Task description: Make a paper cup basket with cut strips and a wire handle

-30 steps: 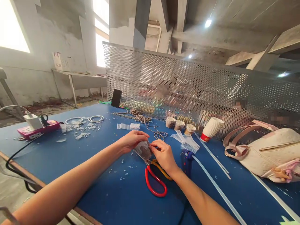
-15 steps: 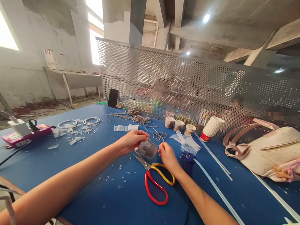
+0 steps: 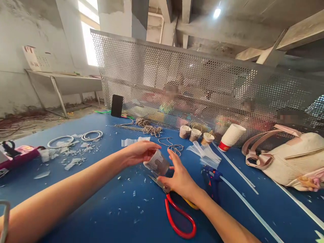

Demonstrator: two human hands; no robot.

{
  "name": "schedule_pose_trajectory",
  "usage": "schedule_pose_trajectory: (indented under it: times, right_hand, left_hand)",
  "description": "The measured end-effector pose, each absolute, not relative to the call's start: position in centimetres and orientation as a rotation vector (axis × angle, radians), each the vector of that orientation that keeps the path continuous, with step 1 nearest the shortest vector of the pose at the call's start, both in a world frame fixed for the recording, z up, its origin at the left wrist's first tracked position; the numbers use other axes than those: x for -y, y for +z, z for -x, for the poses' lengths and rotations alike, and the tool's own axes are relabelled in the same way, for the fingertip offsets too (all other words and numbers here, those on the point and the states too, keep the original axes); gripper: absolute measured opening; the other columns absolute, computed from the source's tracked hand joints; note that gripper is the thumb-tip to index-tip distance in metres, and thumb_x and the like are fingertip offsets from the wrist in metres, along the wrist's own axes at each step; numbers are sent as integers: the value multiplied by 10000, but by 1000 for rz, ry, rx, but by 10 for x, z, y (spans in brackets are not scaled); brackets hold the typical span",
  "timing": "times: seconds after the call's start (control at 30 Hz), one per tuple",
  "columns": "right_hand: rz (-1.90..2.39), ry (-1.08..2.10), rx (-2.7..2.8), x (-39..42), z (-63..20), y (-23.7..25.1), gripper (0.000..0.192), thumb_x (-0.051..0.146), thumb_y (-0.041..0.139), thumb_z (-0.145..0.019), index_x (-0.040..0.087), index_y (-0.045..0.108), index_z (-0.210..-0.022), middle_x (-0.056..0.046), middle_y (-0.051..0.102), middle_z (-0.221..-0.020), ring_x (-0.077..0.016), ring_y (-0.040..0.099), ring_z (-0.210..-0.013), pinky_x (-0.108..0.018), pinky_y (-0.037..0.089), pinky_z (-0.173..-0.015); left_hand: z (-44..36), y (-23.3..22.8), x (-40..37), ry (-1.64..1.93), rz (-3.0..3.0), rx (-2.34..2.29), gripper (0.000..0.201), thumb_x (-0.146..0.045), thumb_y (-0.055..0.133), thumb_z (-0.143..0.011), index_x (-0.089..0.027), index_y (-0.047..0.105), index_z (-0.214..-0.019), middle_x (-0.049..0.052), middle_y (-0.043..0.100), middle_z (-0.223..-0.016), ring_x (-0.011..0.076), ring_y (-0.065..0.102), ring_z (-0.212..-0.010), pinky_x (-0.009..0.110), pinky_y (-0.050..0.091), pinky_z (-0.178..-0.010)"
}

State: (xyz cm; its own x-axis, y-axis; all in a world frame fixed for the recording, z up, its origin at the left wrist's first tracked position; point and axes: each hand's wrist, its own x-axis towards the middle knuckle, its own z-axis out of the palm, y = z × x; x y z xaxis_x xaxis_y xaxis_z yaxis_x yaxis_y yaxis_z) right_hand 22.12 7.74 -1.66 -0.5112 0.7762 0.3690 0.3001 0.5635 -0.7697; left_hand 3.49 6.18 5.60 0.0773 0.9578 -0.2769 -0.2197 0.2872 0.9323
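Observation:
My left hand (image 3: 138, 152) is closed on the far left rim of a small cut-down cup (image 3: 157, 164), which is tilted and has a grey-brown, patchy side. Just right of the cup is my right hand (image 3: 181, 177), with thumb and fingers spread around its right side; whether they touch it I cannot tell. Scissors (image 3: 180, 221) with red and yellow handles lie on the table below, partly hidden by my right hand and forearm. To the right of that hand stands a blue glue gun (image 3: 212, 173) with a long translucent glue stick in it.
Three small cups (image 3: 195, 134), a paper cup stack (image 3: 232, 136), clear strips (image 3: 204, 153) and cord (image 3: 148, 126) lie towards the perforated metal screen (image 3: 157, 74). A bag (image 3: 296, 158) is at right. White rings (image 3: 91, 135), scraps, a phone (image 3: 117, 105) and a pink power strip (image 3: 25, 156) are left.
My right hand has opened from a closed pinch and come nearer the cup, fingers spread beside it. My left hand still holds the cup. The view has shifted slightly.

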Motion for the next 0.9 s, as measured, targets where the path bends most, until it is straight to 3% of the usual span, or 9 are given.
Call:
schedule_pose_trajectory:
  times: [0.1, 0.2, 0.3, 0.53, 0.67, 0.77, 0.83, 0.9]
  right_hand:
    - [830, 1083, 1960, -74, -211, -19, 704, 245, 726, -657, 244, 446, -1303, -86, 558, -1285, -249, 544, -1147, -439, 429, -970]
    - [781, 1373, 1737, -72, -206, -16, 541, 300, 730, -673, 223, 531, -1170, -60, 657, -1134, -234, 614, -1035, -425, 458, -945]
    - [766, 1553, 1560, -69, -205, -11, 476, 348, 751, -658, 211, 571, -1077, -56, 678, -1080, -231, 630, -999, -396, 477, -914]
    - [707, 1702, 1527, -58, -202, -10, 486, 406, 729, -697, 198, 562, -1103, -64, 665, -1076, -224, 619, -993, -363, 487, -878]
    - [695, 1528, 1753, -59, -211, -8, 476, 402, 618, -800, 218, 510, -1225, -81, 610, -1203, -224, 599, -1047, -389, 466, -921]
    - [869, 1106, 1959, -59, -230, -5, 348, 280, 506, -858, 223, 540, -1199, -89, 584, -1227, -220, 591, -1044, -374, 493, -875]
    - [878, 781, 2118, -54, -246, -4, 284, 128, 418, -837, 206, 613, -1028, -83, 626, -1105, -210, 594, -1009, -351, 500, -851]
    - [870, 594, 2340, -42, -261, -5, 324, 48, 357, -818, 201, 631, -903, -56, 649, -902, -185, 619, -851, -330, 523, -784]
  left_hand:
    - [-35, 58, -56, 1061, -904, -1064, 215, -289, 736, -621, -132, 702, -764, 58, 677, -684, 146, 604, -615, 283, 473, -630]
    - [-27, 59, -51, 1273, -1136, -1122, 261, -366, 700, -672, -180, 703, -855, 42, 692, -721, 163, 608, -662, 291, 469, -670]
    - [-18, 59, -45, 1394, -1429, -1294, 218, -396, 658, -699, -217, 727, -802, 45, 716, -795, 211, 607, -780, 299, 452, -713]
    - [-25, 49, -27, 1142, -1578, -1264, 225, -384, 619, -722, -219, 741, -813, 51, 715, -827, 228, 610, -796, 298, 444, -730]
    - [-28, 45, -23, 1102, -1506, -1262, 197, -363, 634, -701, -197, 730, -743, 21, 657, -666, 175, 552, -636, 268, 425, -627]
    - [-20, 46, -22, 1115, -1443, -1317, 216, -381, 639, -697, -195, 729, -760, 32, 668, -695, 175, 555, -645, 268, 423, -605]
    - [-13, 47, -23, 1112, -1379, -1360, 237, -396, 641, -691, -191, 725, -777, 50, 692, -752, 191, 584, -698, 280, 437, -616]
    - [-7, 47, -25, 1114, -1318, -1384, 239, -396, 646, -685, -184, 717, -769, 56, 701, -775, 199, 603, -733, 298, 455, -651]
